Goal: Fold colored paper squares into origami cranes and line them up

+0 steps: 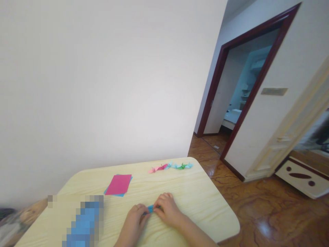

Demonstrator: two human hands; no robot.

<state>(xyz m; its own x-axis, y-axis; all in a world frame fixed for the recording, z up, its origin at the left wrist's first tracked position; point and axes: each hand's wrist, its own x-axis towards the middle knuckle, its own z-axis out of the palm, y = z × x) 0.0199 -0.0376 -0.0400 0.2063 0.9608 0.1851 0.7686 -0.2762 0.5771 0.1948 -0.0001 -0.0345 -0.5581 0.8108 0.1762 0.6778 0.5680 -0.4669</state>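
Both of my hands rest on a light wooden table (200, 199), pressed together over a small folded piece of blue paper (151, 208). My left hand (136, 218) pinches its left end with curled fingers. My right hand (167, 207) covers its right end, fingers bent down onto it. Most of the paper is hidden under my fingers. A stack of paper sheets (118, 184) with a pink sheet on top lies further back to the left. A row of small folded paper cranes (171, 166), pink, light blue and green, lines the table's far edge.
A plain white wall stands behind the table. To the right are a glossy brown floor (257, 212), a dark-framed open doorway (241, 92) and a cream door (290, 133). A blurred-out blue patch (83, 223) sits at the table's near left.
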